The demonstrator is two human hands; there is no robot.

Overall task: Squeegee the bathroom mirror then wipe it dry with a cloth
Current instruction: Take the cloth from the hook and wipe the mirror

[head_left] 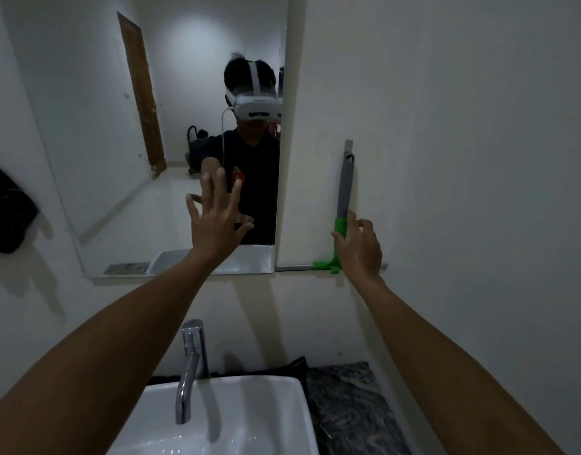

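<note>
The mirror point(118, 126) hangs on the white wall above the sink and reflects me and the room behind. My left hand point(216, 221) is raised flat at the mirror's lower right part, fingers spread, holding nothing. A squeegee point(345, 185) with a grey handle and green neck hangs from a hook on the wall just right of the mirror, blade at the bottom. My right hand point(359, 247) is at its green neck, thumb on the left and fingers on the right, still apart. A dark cloth point(6, 208) hangs on the wall at the far left.
A chrome tap point(192, 366) stands over the white basin point(276, 421) below the mirror. A dark marbled counter point(348, 408) runs to the basin's right. Another dark piece of fabric point(292, 366) lies behind the basin against the wall.
</note>
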